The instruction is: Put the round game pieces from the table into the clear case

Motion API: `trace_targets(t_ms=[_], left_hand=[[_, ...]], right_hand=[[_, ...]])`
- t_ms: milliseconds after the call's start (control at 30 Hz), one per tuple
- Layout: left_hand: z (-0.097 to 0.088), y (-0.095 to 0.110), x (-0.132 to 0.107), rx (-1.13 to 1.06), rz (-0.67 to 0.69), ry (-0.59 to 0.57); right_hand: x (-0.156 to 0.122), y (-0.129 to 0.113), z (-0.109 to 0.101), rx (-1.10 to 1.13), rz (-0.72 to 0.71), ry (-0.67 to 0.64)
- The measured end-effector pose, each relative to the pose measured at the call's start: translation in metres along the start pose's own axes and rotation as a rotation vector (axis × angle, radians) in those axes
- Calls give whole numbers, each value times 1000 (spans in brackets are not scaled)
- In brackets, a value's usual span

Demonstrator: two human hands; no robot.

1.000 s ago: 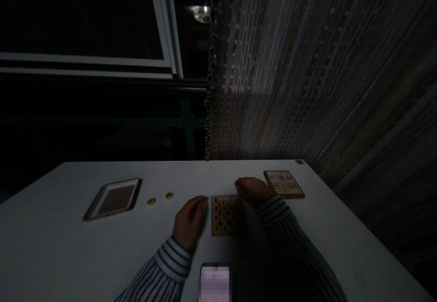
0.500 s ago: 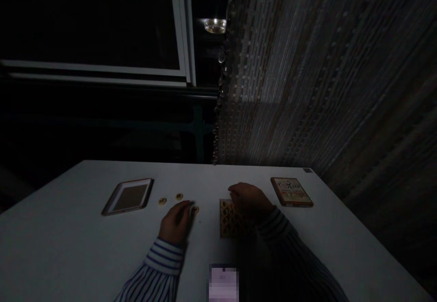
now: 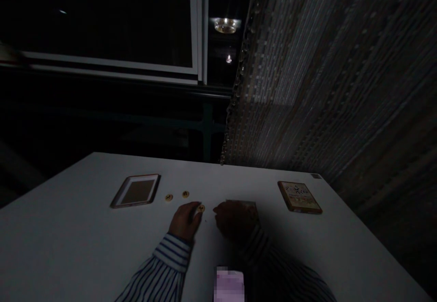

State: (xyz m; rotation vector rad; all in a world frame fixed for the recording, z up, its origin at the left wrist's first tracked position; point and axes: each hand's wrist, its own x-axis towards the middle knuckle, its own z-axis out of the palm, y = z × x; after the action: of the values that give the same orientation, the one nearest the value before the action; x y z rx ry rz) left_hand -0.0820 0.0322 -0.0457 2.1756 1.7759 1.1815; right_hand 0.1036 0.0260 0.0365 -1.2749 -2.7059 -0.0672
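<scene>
My left hand (image 3: 184, 222) has its thumb and fingers closed about a pale round Chinese chess piece (image 3: 201, 208) with a dark mark, at the table's middle. Two more Chinese chess pieces, one (image 3: 169, 197) and another (image 3: 185, 194), lie flat beyond that hand. My right hand (image 3: 235, 220) is bent over, fingers curled together and pointing left; whatever they hold is hidden. Beneath and behind it is the box of pieces (image 3: 247, 202), mostly covered by the hand and forearm; only its far edge shows.
An open shallow tray (image 3: 138, 191) lies at the left of the white table (image 3: 85, 229). A flat box with printed writing (image 3: 300, 196) lies at the right. Beyond the far edge hangs a string curtain (image 3: 290, 65). A blurred pink patch (image 3: 228, 286) is at the near edge.
My right hand has come left and nearer from above the box, now covering most of it. My left fingers have closed on the piece beside them. The view has shifted slightly.
</scene>
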Motion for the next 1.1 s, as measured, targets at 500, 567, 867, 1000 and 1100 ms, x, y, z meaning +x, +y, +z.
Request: trace_targets(t_ms=[500, 567, 867, 1000, 1100], left_hand=[[3, 4, 3, 97, -6, -122], [3, 5, 3, 95, -10, -126], [1, 7, 3, 39, -3, -78], [0, 11, 3, -2, -26, -33], [0, 14, 2, -43, -76, 7]], right_hand=[[0, -2, 22, -8, 0, 19], [0, -2, 23, -12, -7, 15], [-1, 1, 33, -6, -24, 63], [-1, 0, 32, -12, -24, 67], [-1, 0, 28, -13, -37, 45]])
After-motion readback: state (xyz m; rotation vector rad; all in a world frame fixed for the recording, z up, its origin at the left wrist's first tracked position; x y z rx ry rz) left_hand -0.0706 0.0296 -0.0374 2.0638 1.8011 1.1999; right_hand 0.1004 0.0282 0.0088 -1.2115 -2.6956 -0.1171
